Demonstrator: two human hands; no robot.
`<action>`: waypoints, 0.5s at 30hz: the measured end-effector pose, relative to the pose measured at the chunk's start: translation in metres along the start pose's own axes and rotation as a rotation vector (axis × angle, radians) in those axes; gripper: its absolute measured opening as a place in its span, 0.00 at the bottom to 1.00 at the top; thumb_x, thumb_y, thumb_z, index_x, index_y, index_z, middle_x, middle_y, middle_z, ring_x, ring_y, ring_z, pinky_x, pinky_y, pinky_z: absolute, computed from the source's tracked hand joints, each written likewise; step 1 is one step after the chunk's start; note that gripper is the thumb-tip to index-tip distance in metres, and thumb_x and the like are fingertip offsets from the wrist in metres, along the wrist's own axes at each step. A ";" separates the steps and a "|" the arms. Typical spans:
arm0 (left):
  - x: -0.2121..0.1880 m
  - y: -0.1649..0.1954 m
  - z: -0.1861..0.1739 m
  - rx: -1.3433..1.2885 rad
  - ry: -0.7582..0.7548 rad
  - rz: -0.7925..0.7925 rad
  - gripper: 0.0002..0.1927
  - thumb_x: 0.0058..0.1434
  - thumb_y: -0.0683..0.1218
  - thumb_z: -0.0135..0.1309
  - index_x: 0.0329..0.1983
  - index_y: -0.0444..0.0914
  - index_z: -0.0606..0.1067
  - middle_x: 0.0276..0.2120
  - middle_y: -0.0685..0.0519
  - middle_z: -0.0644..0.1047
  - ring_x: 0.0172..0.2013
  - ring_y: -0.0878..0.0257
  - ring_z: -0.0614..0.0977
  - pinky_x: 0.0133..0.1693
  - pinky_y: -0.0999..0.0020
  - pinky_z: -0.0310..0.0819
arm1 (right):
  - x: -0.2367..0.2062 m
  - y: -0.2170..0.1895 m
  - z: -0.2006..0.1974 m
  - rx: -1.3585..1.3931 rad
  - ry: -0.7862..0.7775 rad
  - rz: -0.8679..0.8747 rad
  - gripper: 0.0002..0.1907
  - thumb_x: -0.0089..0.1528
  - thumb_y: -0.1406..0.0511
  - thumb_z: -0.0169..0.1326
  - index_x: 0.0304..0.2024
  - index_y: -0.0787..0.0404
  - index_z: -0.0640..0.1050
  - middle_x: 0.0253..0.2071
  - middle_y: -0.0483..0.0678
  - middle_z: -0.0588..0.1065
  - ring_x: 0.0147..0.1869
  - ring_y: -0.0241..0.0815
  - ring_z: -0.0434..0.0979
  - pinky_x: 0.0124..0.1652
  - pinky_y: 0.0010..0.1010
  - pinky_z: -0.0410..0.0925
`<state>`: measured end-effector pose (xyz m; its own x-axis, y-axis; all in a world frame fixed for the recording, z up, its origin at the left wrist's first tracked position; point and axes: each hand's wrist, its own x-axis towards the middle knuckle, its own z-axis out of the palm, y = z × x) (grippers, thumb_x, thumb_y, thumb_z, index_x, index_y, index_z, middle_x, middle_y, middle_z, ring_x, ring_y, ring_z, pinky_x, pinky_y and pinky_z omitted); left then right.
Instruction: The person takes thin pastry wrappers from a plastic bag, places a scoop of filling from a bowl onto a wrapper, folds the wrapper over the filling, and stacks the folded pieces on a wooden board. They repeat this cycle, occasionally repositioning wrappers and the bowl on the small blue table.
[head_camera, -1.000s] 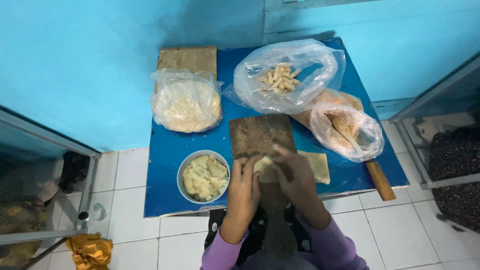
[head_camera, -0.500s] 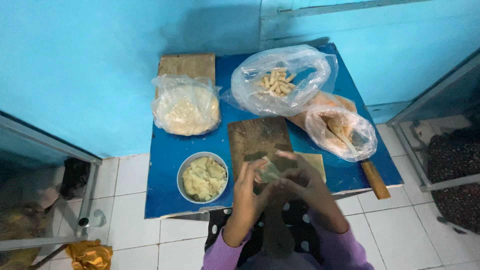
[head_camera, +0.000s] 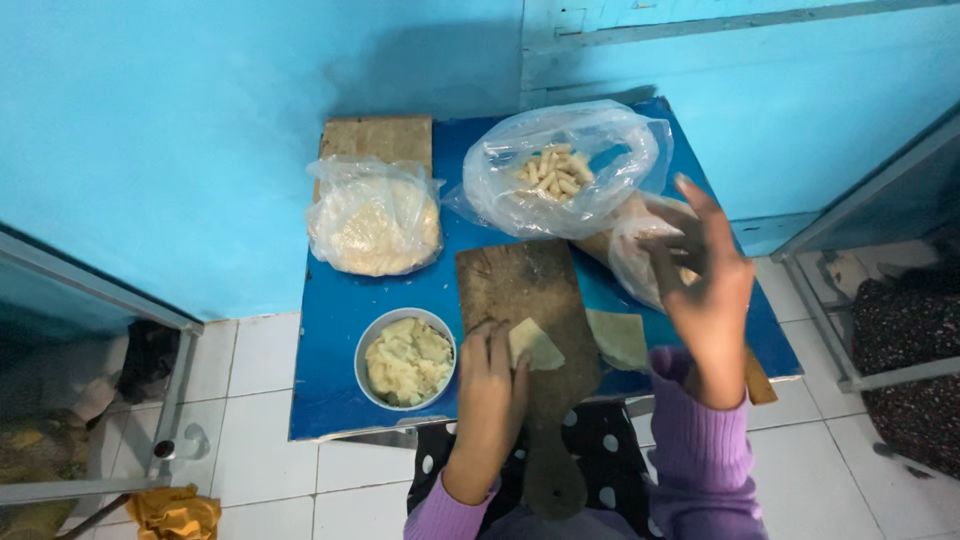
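My left hand (head_camera: 490, 385) holds a folded pale dough triangle (head_camera: 533, 346) over the near end of a dark wooden paddle board (head_camera: 520, 285) on a small blue table (head_camera: 330, 400). My right hand (head_camera: 705, 275) is raised with its fingers spread, reaching over a clear bag of wrappers (head_camera: 640, 255) at the table's right side; it holds nothing. A flat square wrapper (head_camera: 618, 338) lies on the table between the board and my right arm. A round metal bowl of pale mashed filling (head_camera: 405, 357) sits just left of my left hand.
At the back stand an open clear bag of finished pale rolls (head_camera: 560, 170), a tied bag of pale shredded stuff (head_camera: 372, 220) and a bare wooden board (head_camera: 378, 138). A turquoise wall (head_camera: 200, 120) rises behind; white floor tiles (head_camera: 250, 470) lie left, metal frames on both sides.
Both hands were folding the dough together over the board. Now my right hand has let go and lifted right toward the wrapper bag, while my left keeps the folded piece.
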<state>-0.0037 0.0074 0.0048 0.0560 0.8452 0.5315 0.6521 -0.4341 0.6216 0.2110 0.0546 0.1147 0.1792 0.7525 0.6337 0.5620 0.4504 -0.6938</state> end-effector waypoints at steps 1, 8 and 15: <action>0.000 -0.001 0.001 0.043 -0.002 -0.006 0.26 0.57 0.39 0.59 0.59 0.27 0.69 0.53 0.37 0.71 0.55 0.39 0.72 0.57 0.52 0.67 | -0.007 0.003 -0.003 -0.068 0.025 0.035 0.28 0.64 0.75 0.58 0.67 0.62 0.69 0.52 0.52 0.81 0.47 0.44 0.86 0.44 0.30 0.77; -0.001 -0.003 0.011 0.213 -0.085 -0.067 0.29 0.57 0.44 0.60 0.61 0.29 0.69 0.45 0.40 0.71 0.46 0.43 0.72 0.48 0.52 0.68 | -0.062 0.069 -0.034 -0.695 0.106 0.042 0.22 0.63 0.66 0.65 0.59 0.61 0.77 0.44 0.55 0.81 0.45 0.55 0.83 0.43 0.40 0.73; -0.003 0.002 0.009 0.068 -0.146 -0.114 0.32 0.57 0.38 0.56 0.67 0.34 0.66 0.45 0.37 0.70 0.48 0.38 0.73 0.50 0.50 0.68 | -0.084 0.119 -0.030 -0.692 0.025 0.254 0.20 0.59 0.65 0.66 0.53 0.62 0.78 0.37 0.54 0.81 0.39 0.55 0.83 0.37 0.42 0.72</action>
<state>0.0044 0.0064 -0.0005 0.0853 0.9260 0.3677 0.7100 -0.3154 0.6296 0.2869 0.0308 -0.0107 0.3854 0.7783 0.4957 0.8801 -0.1487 -0.4509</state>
